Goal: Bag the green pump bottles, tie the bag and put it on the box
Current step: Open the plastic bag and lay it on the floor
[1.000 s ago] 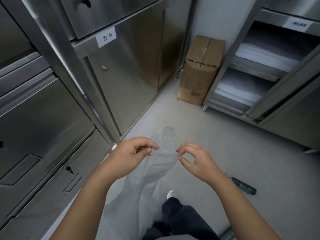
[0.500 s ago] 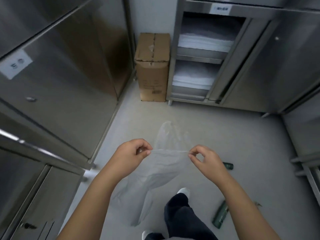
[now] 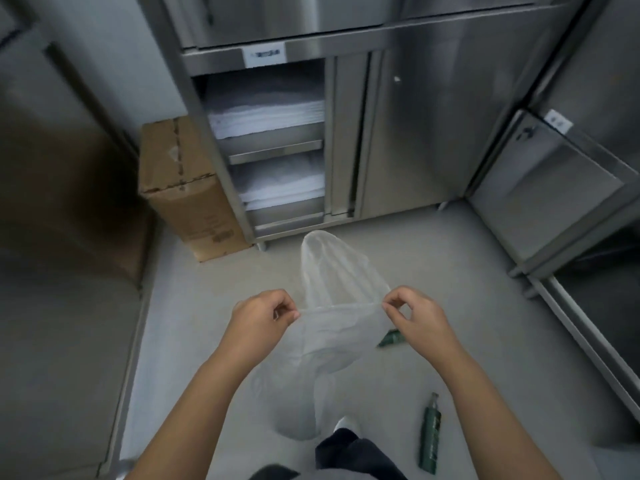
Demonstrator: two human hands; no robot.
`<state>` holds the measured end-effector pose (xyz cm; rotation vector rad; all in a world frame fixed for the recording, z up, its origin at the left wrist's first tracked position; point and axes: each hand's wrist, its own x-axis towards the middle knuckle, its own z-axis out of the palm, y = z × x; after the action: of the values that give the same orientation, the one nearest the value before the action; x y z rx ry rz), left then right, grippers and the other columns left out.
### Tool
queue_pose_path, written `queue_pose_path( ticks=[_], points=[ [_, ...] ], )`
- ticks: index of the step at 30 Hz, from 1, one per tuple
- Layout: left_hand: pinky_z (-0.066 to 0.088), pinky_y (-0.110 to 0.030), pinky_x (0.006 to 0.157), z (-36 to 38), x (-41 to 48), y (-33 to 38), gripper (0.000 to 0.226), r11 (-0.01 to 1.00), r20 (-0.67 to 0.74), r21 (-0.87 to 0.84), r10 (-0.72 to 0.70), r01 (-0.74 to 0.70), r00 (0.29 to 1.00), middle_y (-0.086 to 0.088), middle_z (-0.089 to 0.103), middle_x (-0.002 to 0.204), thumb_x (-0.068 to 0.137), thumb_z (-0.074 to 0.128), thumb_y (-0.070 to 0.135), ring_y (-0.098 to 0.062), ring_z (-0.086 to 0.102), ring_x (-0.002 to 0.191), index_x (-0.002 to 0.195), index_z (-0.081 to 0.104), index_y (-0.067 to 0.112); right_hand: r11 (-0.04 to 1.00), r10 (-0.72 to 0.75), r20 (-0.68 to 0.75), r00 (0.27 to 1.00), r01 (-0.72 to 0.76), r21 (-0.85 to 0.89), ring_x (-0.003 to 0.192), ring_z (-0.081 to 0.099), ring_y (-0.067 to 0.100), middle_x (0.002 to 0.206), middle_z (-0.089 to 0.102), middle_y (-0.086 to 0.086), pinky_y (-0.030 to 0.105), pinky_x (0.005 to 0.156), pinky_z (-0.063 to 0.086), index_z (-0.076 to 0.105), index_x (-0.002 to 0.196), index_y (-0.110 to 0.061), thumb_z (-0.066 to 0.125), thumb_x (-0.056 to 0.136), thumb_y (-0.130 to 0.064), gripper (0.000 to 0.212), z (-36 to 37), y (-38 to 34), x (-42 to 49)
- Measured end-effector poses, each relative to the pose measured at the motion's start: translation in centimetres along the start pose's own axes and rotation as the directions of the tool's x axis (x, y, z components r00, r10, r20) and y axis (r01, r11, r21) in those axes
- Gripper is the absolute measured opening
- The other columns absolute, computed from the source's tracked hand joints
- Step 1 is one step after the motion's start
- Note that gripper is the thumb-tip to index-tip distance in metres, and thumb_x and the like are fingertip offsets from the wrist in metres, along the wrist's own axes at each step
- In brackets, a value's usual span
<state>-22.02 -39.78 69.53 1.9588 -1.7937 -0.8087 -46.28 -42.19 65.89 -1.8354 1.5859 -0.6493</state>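
Grey floor (image 3: pixel 214 306), steel cabinets all round; open cabinet (image 3: pixel 270 140) w/ white stacks on 2 shelves. Box (image 3: pixel 187 188) stood on floor in corner, beside it. L hand (image 3: pixel 258 323) & R hand (image 3: pixel 415 317) each pinched the clear bag (image 3: pixel 332 327) rim, mouth stretched betw. them. One bottle (image 3: pixel 430 434) lay on floor at right, another (image 3: pixel 391 338) just under R hand.

Steel cabinet (image 3: pixel 408 133) w/ stacked linens (image 3: pixel 270 116)
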Motion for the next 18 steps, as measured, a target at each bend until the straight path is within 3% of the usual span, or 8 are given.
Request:
queue_pose_path(
  ticks=[3,9,14,18],
  points=[
    [0.037,-0.025,0.067,1.7,3.2,1.9,0.032,0.997,0.049,0.014,0.079,-0.079,0.996,0.014,0.053,0.065,0.082,0.063,0.021,-0.004,0.048,0.067,0.061,0.046,0.036,0.998,0.043,-0.069,0.997,-0.046,-0.045,0.077,0.053,0.014,0.076,0.057,-0.004,0.012,0.065,0.035,0.061,0.078,-0.012,0.060,0.082,-0.011,0.004,-2.0,2.0,0.8],
    [0.042,-0.030,0.070,3.7,8.9,4.3,0.031,0.981,0.118,-0.006,0.193,-0.194,0.974,0.013,0.056,0.068,0.082,0.063,0.022,-0.016,0.054,0.074,0.061,0.046,0.036,0.984,0.164,-0.180,0.970,-0.174,-0.039,0.080,0.054,0.016,0.078,0.057,-0.003,0.018,0.070,0.037,0.062,0.081,-0.009,0.060,0.083,-0.011,0.003,-3.9,4.6,2.0],
    [0.040,-0.031,0.075,4.5,14.6,5.3,0.021,0.954,0.170,0.011,0.294,-0.301,0.940,0.018,0.053,0.069,0.083,0.062,0.026,-0.016,0.052,0.078,0.066,0.051,0.030,0.959,0.267,-0.265,0.926,-0.282,-0.020,0.084,0.055,0.015,0.083,0.062,0.000,0.021,0.076,0.041,0.063,0.083,-0.009,0.059,0.083,-0.010,0.004,-4.2,5.5,4.6],
    [0.038,-0.032,0.076,4.5,20.5,5.9,0.020,0.923,0.246,-0.032,0.380,-0.385,0.892,0.018,0.052,0.070,0.084,0.061,0.024,-0.014,0.049,0.079,0.067,0.051,0.028,0.926,0.358,-0.341,0.869,-0.378,0.006,0.084,0.055,0.016,0.085,0.063,0.002,0.016,0.073,0.037,0.064,0.084,-0.008,0.059,0.083,-0.009,0.005,-3.9,5.4,8.0]
  ],
)
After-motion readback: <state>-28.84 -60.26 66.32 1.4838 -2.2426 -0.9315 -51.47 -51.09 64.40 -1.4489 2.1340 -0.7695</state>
